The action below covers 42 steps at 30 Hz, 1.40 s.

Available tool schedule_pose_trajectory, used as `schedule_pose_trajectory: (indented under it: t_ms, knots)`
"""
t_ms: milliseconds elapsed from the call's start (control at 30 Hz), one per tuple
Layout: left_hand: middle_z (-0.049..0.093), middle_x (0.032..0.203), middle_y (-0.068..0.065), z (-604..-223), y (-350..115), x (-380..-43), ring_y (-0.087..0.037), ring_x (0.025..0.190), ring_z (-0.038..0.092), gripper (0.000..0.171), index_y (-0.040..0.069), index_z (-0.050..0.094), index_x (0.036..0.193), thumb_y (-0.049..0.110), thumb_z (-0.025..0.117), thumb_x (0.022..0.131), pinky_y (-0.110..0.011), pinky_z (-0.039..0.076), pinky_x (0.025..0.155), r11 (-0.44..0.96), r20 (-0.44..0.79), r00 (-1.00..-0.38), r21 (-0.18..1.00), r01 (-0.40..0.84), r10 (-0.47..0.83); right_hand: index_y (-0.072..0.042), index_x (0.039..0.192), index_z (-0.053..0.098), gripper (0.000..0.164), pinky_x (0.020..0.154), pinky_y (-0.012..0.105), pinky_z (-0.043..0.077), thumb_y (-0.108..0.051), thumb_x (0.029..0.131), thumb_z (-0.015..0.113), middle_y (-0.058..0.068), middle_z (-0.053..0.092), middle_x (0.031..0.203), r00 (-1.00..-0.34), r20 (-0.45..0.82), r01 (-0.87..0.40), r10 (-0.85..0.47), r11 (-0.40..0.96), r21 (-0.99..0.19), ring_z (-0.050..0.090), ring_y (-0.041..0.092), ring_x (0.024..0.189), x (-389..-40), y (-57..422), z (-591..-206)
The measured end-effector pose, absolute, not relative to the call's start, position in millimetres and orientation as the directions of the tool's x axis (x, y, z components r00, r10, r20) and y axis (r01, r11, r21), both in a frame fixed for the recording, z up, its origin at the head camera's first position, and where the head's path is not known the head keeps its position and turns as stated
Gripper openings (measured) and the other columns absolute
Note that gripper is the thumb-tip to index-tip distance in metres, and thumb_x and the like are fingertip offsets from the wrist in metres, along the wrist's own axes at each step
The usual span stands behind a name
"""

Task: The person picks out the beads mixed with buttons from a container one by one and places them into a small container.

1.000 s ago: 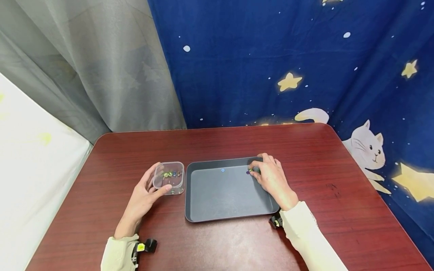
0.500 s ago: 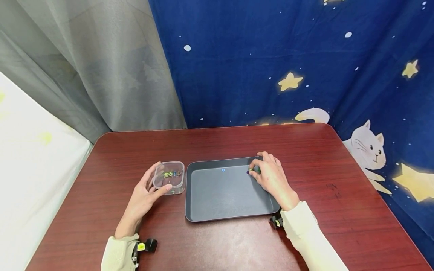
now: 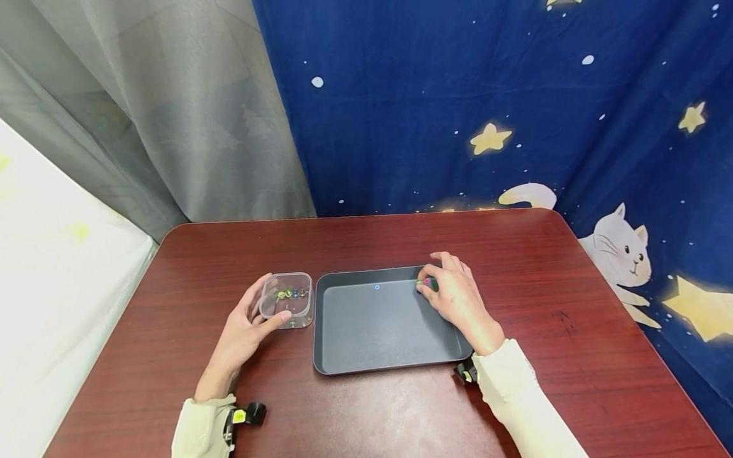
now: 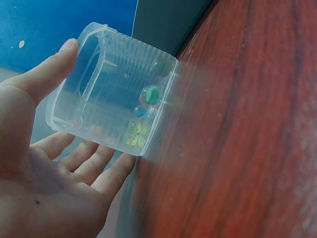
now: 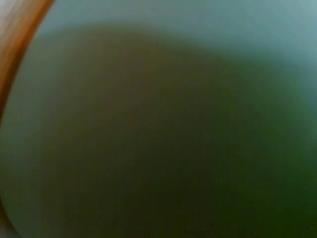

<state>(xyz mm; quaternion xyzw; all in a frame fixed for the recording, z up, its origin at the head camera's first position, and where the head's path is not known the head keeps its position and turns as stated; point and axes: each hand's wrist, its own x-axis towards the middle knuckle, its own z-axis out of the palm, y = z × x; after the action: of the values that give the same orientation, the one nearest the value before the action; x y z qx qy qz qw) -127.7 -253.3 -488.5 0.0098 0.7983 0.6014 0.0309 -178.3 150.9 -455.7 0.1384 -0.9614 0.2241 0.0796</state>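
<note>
My left hand [image 3: 243, 334] holds a clear plastic box [image 3: 302, 281] with its thumb over the rim and fingers round the far side. In the left wrist view, several glass marbles [image 4: 151, 94] lie at the bottom of this box [image 4: 124, 49], green and blue among them. Over the far right corner of a dark grey tray [image 3: 378, 331], my right hand [image 3: 456, 299] has its index finger and thumb curled together around a small greenish marble [image 3: 420, 282]. A pink spot shows between these fingers and a dark purple one by the thumb tip; the palm hides the corner.
The tray stands right of the box on a reddish-brown wooden table [image 3: 366, 245]. A small blue ring mark [image 3: 376, 287] shows near the tray's far wall. Behind the table hang a grey curtain [image 3: 229, 127] and a blue one [image 3: 401, 114]. The right wrist view is blurred.
My right fingertips have shifted slightly away from me and to the left, covering more of the purple marble seen beside them before. My left hand and the box have stayed in place.
</note>
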Motion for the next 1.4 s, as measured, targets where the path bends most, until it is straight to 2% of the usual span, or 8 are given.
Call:
schedule_pose_trajectory:
  t_ms: [267, 567, 767, 900, 1067, 1400]
  knots:
    - [0.036, 0.168, -0.007, -489, -253, -128, -0.019, 0.145, 0.045, 0.086, 0.023, 0.028, 0.165, 0.021, 0.078, 0.095, -0.005, 0.045, 0.100, 0.278, -0.041, -0.998, 0.960, -0.024, 0.053, -0.020, 0.094, 0.074, 0.009, 0.118, 0.060, 0.034, -0.025, 0.092, 0.081, 0.013, 0.055, 0.150, -0.945, 0.228, -0.316, -0.236, 0.845, -0.432, 0.048, 0.037, 0.141, -178, 146, -451]
    - [0.035, 0.169, -0.003, -488, -255, -127, -0.023, 0.153, 0.037, 0.086, 0.026, 0.028, 0.165, 0.024, 0.079, 0.095, -0.004, 0.041, 0.102, 0.300, -0.061, -0.997, 0.953, -0.043, 0.052, -0.020, 0.095, 0.074, 0.008, 0.120, 0.058, 0.034, -0.023, 0.092, 0.081, 0.012, 0.055, 0.151, -0.936, 0.240, -0.342, -0.258, 0.830, -0.440, 0.047, 0.035, 0.142, -175, 134, -450]
    - [0.034, 0.170, -0.003, -488, -256, -127, -0.024, 0.153, 0.037, 0.087, 0.024, 0.028, 0.165, 0.024, 0.079, 0.095, -0.004, 0.040, 0.103, 0.313, -0.060, -0.997, 0.949, -0.040, 0.053, -0.022, 0.096, 0.074, 0.007, 0.125, 0.063, 0.025, -0.024, 0.093, 0.080, 0.011, 0.053, 0.153, -0.931, 0.240, -0.357, -0.276, 0.833, -0.423, 0.046, 0.035, 0.144, -173, 124, -450]
    - [0.035, 0.169, -0.006, -489, -255, -128, -0.023, 0.150, 0.041, 0.087, 0.022, 0.027, 0.166, 0.023, 0.078, 0.095, -0.004, 0.042, 0.101, 0.306, -0.049, -0.997, 0.952, -0.030, 0.054, -0.023, 0.097, 0.074, 0.007, 0.126, 0.066, 0.020, -0.024, 0.093, 0.080, 0.010, 0.053, 0.153, -0.929, 0.249, -0.360, -0.276, 0.832, -0.422, 0.045, 0.035, 0.145, -172, 119, -449]
    - [0.035, 0.168, -0.007, -489, -254, -129, -0.017, 0.146, 0.044, 0.087, 0.022, 0.026, 0.166, 0.021, 0.078, 0.096, -0.005, 0.044, 0.101, 0.296, -0.045, -0.998, 0.955, -0.027, 0.054, -0.023, 0.097, 0.075, 0.008, 0.127, 0.065, 0.021, -0.024, 0.093, 0.081, 0.009, 0.054, 0.153, -0.923, 0.263, -0.372, -0.281, 0.828, -0.419, 0.046, 0.034, 0.145, -172, 114, -447]
    - [0.035, 0.168, -0.006, -489, -254, -128, -0.018, 0.147, 0.042, 0.087, 0.023, 0.027, 0.166, 0.023, 0.078, 0.095, -0.004, 0.042, 0.101, 0.306, -0.048, -0.997, 0.952, -0.030, 0.053, -0.024, 0.096, 0.074, 0.008, 0.128, 0.061, 0.023, -0.023, 0.093, 0.081, 0.008, 0.055, 0.153, -0.913, 0.285, -0.394, -0.291, 0.809, -0.436, 0.048, 0.034, 0.144, -170, 100, -446]
